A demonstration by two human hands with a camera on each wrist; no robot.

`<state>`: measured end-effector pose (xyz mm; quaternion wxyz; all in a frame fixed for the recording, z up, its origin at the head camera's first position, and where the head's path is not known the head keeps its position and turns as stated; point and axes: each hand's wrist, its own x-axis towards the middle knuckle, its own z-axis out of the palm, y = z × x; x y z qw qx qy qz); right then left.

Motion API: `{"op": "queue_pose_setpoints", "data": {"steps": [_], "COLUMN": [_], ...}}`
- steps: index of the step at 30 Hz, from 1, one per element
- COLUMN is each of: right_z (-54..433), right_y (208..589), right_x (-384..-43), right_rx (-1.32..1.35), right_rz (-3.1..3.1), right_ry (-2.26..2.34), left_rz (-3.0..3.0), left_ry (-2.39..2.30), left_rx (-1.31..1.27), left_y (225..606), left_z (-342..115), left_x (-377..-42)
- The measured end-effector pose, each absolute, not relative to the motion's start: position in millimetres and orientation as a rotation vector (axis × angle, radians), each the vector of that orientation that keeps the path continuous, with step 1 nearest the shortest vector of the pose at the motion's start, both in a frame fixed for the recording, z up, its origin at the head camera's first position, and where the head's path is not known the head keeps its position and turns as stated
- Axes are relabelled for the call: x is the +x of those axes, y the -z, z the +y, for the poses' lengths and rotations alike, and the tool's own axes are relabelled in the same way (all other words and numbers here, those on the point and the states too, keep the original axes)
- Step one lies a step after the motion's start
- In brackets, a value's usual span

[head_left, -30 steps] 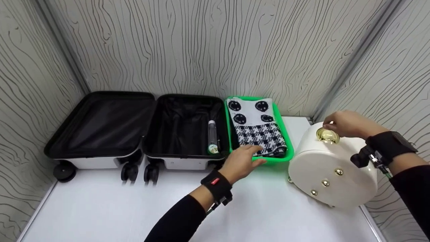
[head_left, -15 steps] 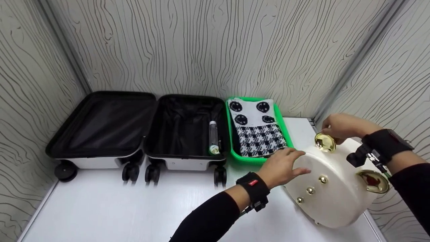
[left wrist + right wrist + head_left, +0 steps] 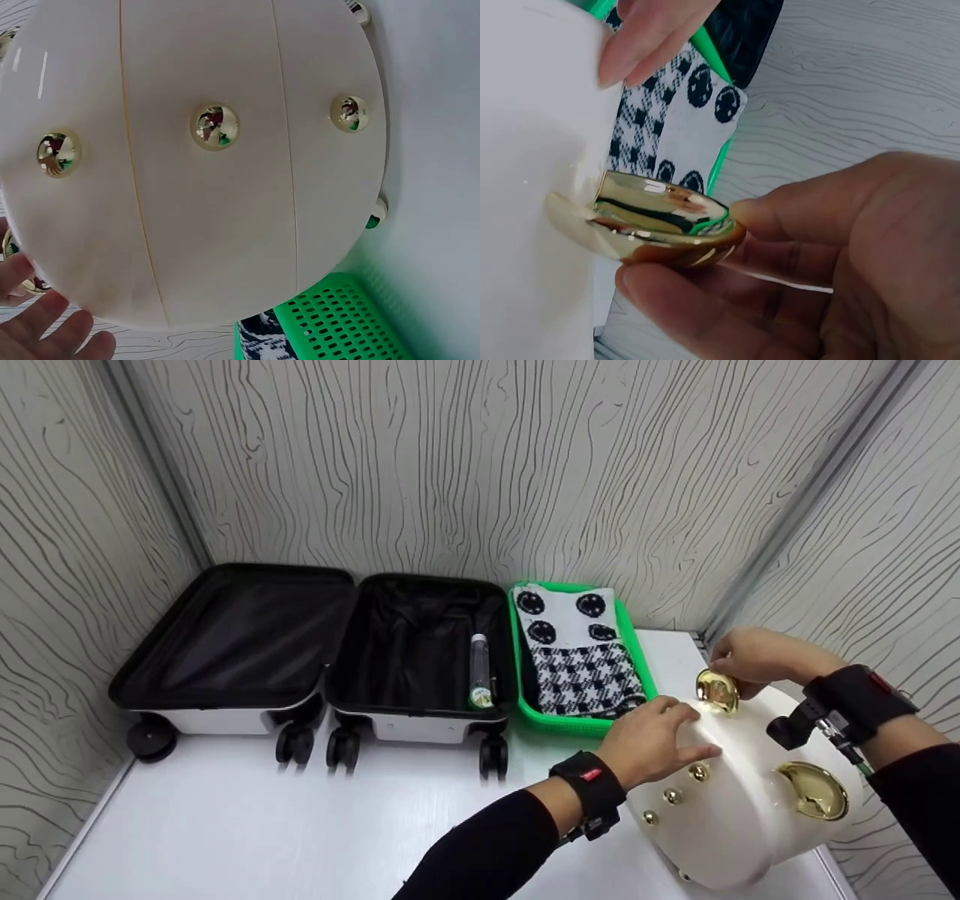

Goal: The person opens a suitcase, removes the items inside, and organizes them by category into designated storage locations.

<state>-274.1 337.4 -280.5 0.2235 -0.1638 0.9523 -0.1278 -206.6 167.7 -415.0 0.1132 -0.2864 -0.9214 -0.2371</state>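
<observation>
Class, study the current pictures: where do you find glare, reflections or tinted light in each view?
Head view: soft sheen on the white tabletop. Left wrist view: thin bright streaks on the white case, mirror-like gold knobs, and a green tint on the tabletop beside the green basket. Right wrist view: small bright highlights on the gold handle.

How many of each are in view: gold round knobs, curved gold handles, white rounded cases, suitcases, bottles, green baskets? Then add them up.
Gold round knobs: 3
Curved gold handles: 2
White rounded case: 1
Open suitcase: 1
Bottle: 1
Green basket: 1
Total: 9
</observation>
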Motion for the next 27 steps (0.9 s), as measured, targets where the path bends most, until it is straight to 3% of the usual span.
{"op": "queue_pose_setpoints", "data": {"steps": [13,22,27], "right_z": [325.5,355.8,360.2], "right_y": [282.2,284.5,298.0], "right_x": [-262.2,-248.1,-249.3], "right_rx": [-0.373,-0.636,-0.743], "right_rz": [2.577,2.539,2.513], "right_ry": [0.559,0.698,0.77], "left_rz": [-2.694,-2.29,-2.245], "left_ry": [0.758,0.171,0.074], "left_rx": [-0.845,-1.233,-1.207], "left_y": [413.1,409.6,413.6], "left_z": [137.9,141.8,147.8], "left_x": [-199.6,-164.2,-152.3]}}
